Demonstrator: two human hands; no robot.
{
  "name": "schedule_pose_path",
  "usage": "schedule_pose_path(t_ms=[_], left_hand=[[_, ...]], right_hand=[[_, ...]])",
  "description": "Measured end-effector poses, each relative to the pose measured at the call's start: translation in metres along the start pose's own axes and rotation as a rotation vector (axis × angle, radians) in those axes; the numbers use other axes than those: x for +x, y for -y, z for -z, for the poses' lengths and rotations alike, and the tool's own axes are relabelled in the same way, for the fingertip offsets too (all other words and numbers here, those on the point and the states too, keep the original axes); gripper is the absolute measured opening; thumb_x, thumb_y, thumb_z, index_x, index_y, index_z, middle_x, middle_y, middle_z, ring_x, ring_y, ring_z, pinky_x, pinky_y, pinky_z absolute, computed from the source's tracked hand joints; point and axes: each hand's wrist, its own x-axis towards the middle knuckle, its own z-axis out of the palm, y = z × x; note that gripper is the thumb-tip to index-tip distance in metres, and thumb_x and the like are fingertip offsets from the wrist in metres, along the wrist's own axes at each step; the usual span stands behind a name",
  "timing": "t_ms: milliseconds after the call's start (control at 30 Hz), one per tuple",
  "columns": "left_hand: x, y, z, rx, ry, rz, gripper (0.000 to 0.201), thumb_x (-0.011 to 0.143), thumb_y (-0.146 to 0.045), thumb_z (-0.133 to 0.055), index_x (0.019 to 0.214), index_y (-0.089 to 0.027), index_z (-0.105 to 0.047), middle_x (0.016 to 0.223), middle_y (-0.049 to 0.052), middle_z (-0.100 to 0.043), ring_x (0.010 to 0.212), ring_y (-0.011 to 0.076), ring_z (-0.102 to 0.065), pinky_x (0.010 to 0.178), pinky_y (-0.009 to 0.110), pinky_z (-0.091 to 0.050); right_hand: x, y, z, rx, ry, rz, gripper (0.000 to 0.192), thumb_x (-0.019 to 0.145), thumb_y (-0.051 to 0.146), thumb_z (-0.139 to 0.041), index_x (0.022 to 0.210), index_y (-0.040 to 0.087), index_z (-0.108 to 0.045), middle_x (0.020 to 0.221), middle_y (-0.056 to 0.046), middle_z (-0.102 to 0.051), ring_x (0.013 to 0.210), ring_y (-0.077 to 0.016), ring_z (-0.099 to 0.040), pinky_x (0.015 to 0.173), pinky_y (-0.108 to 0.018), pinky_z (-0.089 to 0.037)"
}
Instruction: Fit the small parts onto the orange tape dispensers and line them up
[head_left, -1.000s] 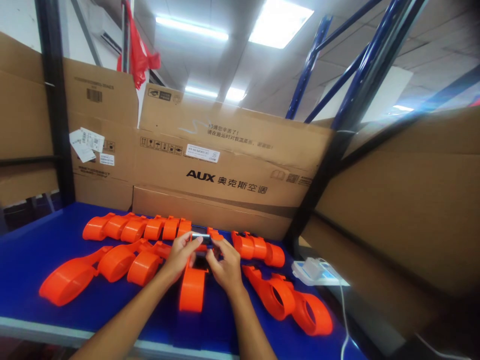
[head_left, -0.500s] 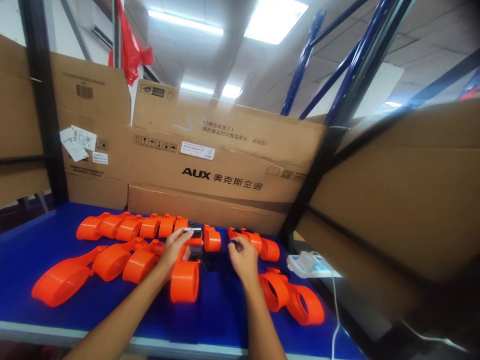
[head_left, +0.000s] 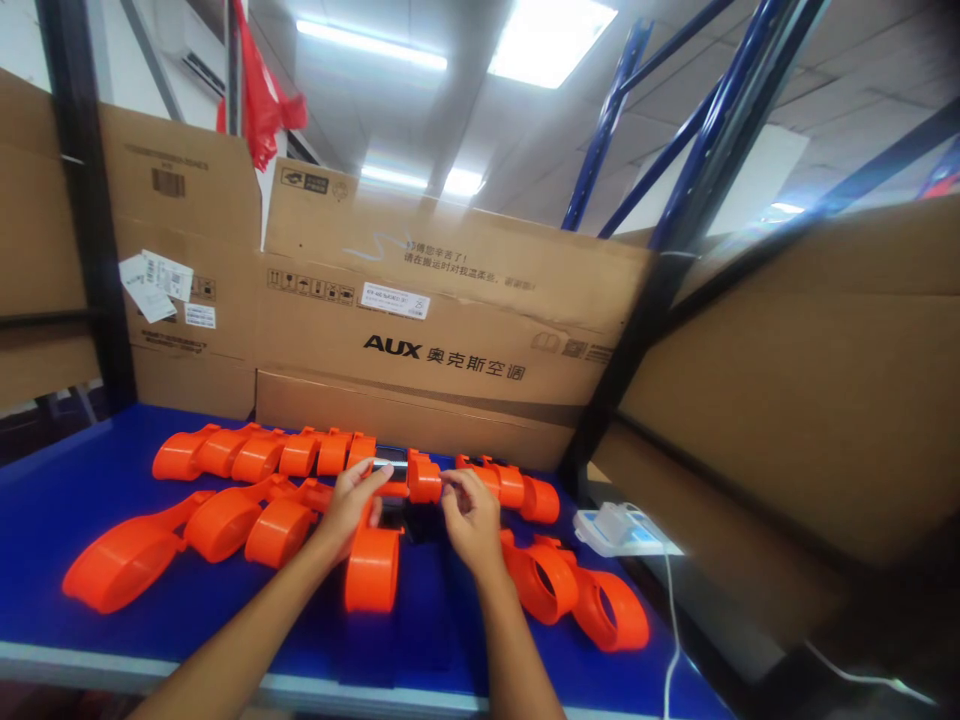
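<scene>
My left hand (head_left: pixel 356 508) is closed round an orange plastic piece with a wide ring (head_left: pixel 373 572) hanging below the fingers. Under its thumb lies a dark strip with a white toothed edge (head_left: pixel 390 466); whether it is fixed to the piece I cannot tell. My right hand (head_left: pixel 472 520) has its fingers curled into a pinch, close beside another orange ring (head_left: pixel 425 478) behind it. What those fingertips hold, if anything, is too small to make out. Dark parts on the table behind the left hand are partly hidden.
Several orange ringed pieces (head_left: pixel 281 530) lie in two rows on the blue table (head_left: pixel 247 625), with more rings (head_left: pixel 611 608) at the right. A white power strip (head_left: pixel 626 532) with a cable sits on the right edge. Cardboard panels (head_left: pixel 450 330) and dark posts (head_left: pixel 611 380) stand behind.
My right hand has moved left, closer to the left hand. The held orange piece has shifted slightly right and down.
</scene>
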Motion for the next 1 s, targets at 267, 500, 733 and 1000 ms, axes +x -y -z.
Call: schedule_pose_path(t_ms=[267,500,733,1000], left_hand=[[-0.005,-0.006,-0.004,0.034,0.075,-0.051,0.037,0.075,-0.048,-0.073,0.089,-0.017,-0.061,0.058,-0.007,-0.053,0.03,0.0036,-0.04,0.032,0.018,-0.024],[-0.003,-0.008,-0.001,0.05,0.065,-0.041,0.039,0.074,-0.048,-0.075,0.092,-0.016,-0.065,0.058,-0.005,-0.059,0.03,0.0045,-0.041,0.033,0.019,-0.026],[0.001,-0.022,0.02,-0.412,0.174,0.128,0.044,0.084,-0.058,-0.057,0.07,-0.016,-0.06,0.037,-0.003,-0.045,0.032,0.0109,-0.043,0.035,0.022,-0.034],[-0.003,-0.026,0.021,-0.69,0.133,0.121,0.036,0.086,-0.05,-0.06,0.069,-0.019,-0.051,0.045,-0.004,-0.05,0.035,0.0106,-0.046,0.039,0.023,-0.042]], right_hand=[[-0.001,0.028,-0.021,0.16,0.167,0.093,0.036,0.091,0.027,-0.06,0.127,0.027,-0.063,0.11,-0.008,-0.061,0.069,-0.0146,-0.055,0.059,-0.027,-0.048],[-0.005,0.021,-0.024,0.179,0.113,-0.01,0.027,0.09,0.032,-0.062,0.115,0.022,-0.065,0.092,-0.005,-0.062,0.061,-0.0132,-0.052,0.048,-0.023,-0.04],[-0.008,0.004,-0.021,0.029,0.033,-0.104,0.019,0.087,0.035,-0.064,0.097,0.019,-0.065,0.064,0.003,-0.054,0.053,-0.0126,-0.047,0.05,-0.023,-0.037],[-0.006,0.016,-0.015,-0.104,0.316,0.029,0.013,0.084,0.033,-0.066,0.079,0.021,-0.064,0.079,-0.003,-0.066,0.073,-0.0172,-0.059,0.063,-0.025,-0.043]])
